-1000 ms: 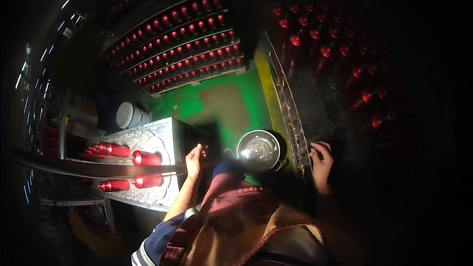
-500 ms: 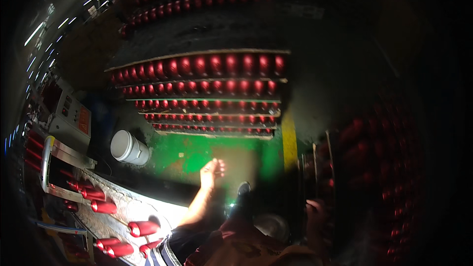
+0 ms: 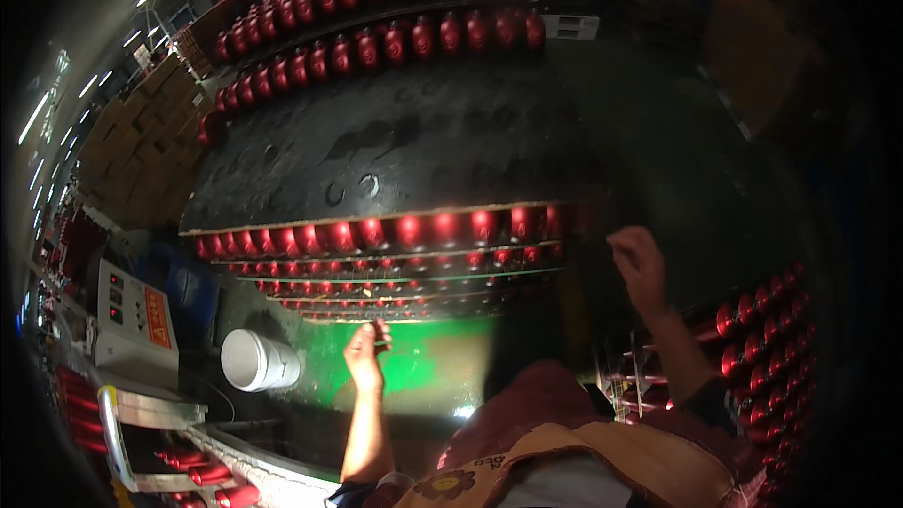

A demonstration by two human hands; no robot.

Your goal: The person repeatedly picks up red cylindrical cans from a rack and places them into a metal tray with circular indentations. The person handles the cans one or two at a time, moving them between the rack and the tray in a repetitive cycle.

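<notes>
My left hand (image 3: 367, 356) hangs over the green floor, its fingers loosely bent and apart, with nothing seen in it. Raised at the right, my right hand (image 3: 641, 268) has slack, slightly blurred fingers and also shows nothing in its grasp. Both hands are nearest a stack of dark boards (image 3: 310, 165) and touch none of it. Between the boards stand rows of glossy red cylinders (image 3: 372, 233) with rounded shoulders. More red cylinders (image 3: 395, 42) stand in rows on the far part of the top board.
A white bucket (image 3: 252, 360) stands at left, near a control box (image 3: 141, 320) with an orange label. A conveyor (image 3: 254, 461) at lower left carries red cylinders beside a metal frame (image 3: 110, 433). Another stack of red cylinders (image 3: 752, 357) stands at right. Brown cartons (image 3: 141, 132) are farther left.
The view has shifted up and closer to the board stack. My right hand has risen from low beside my body to the right of the stack. My left hand stays empty, low ahead.
</notes>
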